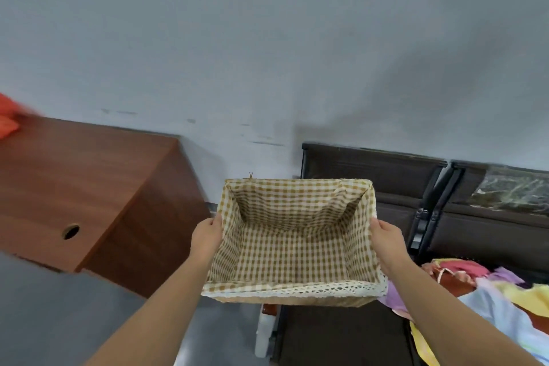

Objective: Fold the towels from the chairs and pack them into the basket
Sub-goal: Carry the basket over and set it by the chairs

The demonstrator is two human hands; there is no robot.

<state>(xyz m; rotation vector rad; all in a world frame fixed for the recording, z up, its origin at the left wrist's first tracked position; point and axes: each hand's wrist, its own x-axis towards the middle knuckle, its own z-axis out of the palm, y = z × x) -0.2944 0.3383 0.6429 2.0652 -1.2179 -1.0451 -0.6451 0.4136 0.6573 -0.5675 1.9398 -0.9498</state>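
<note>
Woven straw showed only along the near edge of the rectangular basket point(297, 290); tan-and-white checked lining with lace trim covered the rest. It hung in the air over the dark brown chairs point(371, 169). The left hand point(206, 235) gripped its left rim and the right hand point(386, 239) its right rim, fingers curled round the walls and mostly hidden. The heap of coloured towels point(490, 303) lay on a seat just beside it, cut off by the frame. A blurred orange cloth point(7, 119) on the reddish wooden cabinet point(74, 181) was cut off too.
</note>
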